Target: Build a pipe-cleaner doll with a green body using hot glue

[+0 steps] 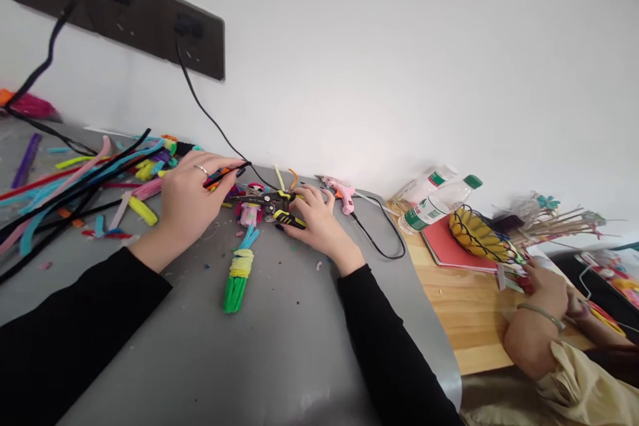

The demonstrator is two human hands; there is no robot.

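My left hand (192,190), a ring on one finger, pinches a black pipe cleaner (217,180); orange and yellow bits show beside it. My right hand (317,219) is around the black-and-yellow handles of wire-stripping pliers (272,203), whose jaws point left toward my left hand. Below the pliers lies a small pink figure (249,214) of fuzzy stems, partly hidden by the tool. Nearer to me is a bundle of pipe cleaners (239,273), blue at the top, wrapped in yellow, green at the bottom.
Loose coloured pipe cleaners (74,186) cover the grey mat's left side. A pink glue gun (342,193) with a black cord lies by the wall. Plastic bottles (429,210) and a red book (456,249) stand to the right, where another person's hands (546,289) work.
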